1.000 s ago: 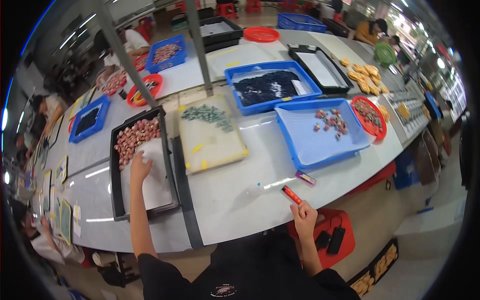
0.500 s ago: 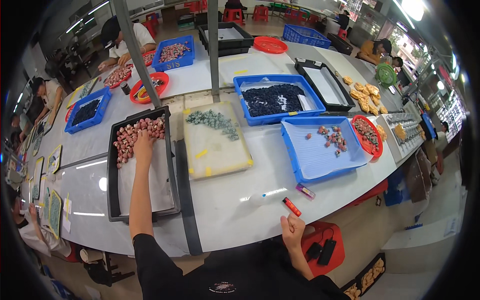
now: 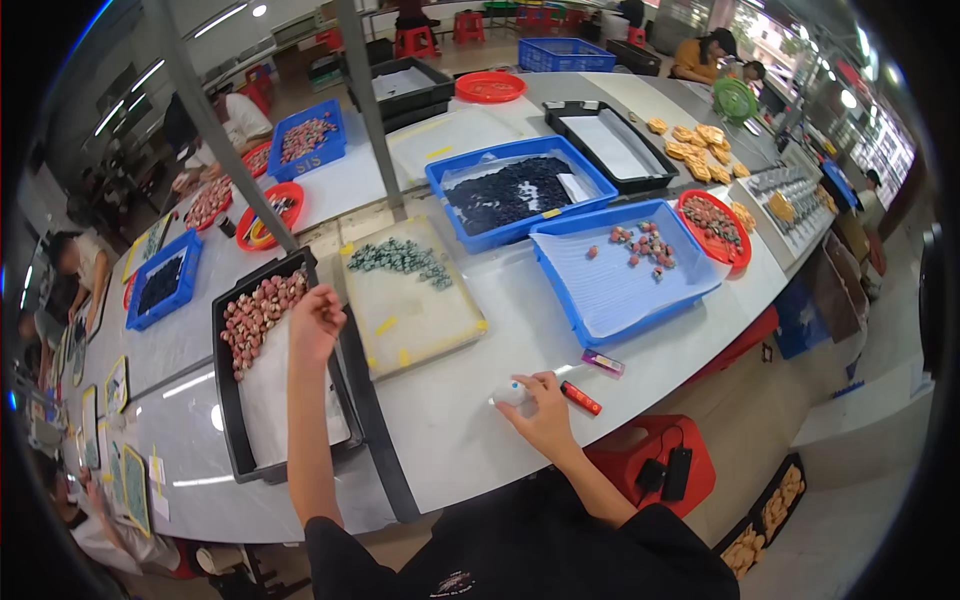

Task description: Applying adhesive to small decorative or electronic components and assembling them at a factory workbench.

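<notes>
My left hand [image 3: 318, 325] is raised over the right rim of a black tray [image 3: 240, 440], its fingers curled together; whatever is in them, if anything, is too small to make out. Many small pink-and-white round pieces [image 3: 262, 315] are heaped in the far part of that tray, on white paper. My right hand [image 3: 545, 415] is low over the white table, thumb and fingers around a small white rounded object [image 3: 508, 393] with a blue spot. Just right of these fingers lie a red lighter-like stick [image 3: 581, 398] and a purple one [image 3: 603, 363].
A pale yellow-taped board [image 3: 420, 335] holds small green pieces. Beyond it stand a blue tray [image 3: 460, 232] of dark pieces and a blue tray [image 3: 610, 320] with several pink pieces. A red plate [image 3: 740, 262], metal posts [image 3: 370, 110] and a red stool [image 3: 690, 440] are nearby. Other people sit around the table.
My left hand has lifted away from the pink pieces and moved right. My right hand has gone from a fist near the table edge to the white rounded object. The view has shifted.
</notes>
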A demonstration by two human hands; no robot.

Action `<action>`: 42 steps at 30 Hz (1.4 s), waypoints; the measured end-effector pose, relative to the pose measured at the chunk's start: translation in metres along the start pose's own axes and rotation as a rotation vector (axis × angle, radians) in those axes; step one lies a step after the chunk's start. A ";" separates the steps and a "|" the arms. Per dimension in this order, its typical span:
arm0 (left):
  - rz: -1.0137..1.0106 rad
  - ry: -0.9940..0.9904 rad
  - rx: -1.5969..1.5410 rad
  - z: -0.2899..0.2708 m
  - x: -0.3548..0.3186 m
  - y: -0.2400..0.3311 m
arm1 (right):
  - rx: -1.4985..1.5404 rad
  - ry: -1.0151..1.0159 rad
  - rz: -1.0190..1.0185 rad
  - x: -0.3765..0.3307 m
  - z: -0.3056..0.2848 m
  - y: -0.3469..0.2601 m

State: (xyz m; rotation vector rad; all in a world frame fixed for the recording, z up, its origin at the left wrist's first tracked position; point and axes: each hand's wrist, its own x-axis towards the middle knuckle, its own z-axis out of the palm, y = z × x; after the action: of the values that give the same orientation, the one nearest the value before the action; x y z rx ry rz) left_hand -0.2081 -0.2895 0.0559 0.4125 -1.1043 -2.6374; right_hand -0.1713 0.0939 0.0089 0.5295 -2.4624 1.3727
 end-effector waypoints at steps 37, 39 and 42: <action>0.315 -0.455 1.577 0.115 -0.168 -0.170 | 0.300 0.074 0.098 -0.040 -0.065 0.024; 0.271 -0.381 1.580 0.107 -0.184 -0.188 | 0.297 0.040 0.106 -0.043 -0.064 0.024; 0.386 -0.244 1.641 0.107 -0.191 -0.201 | 0.292 -0.055 0.174 -0.048 -0.066 0.024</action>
State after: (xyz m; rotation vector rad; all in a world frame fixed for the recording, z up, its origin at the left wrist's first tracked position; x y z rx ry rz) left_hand -0.0930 -0.0193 0.0134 0.0664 -2.8008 -0.9354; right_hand -0.1351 0.1707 0.0054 0.4256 -2.4115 1.8271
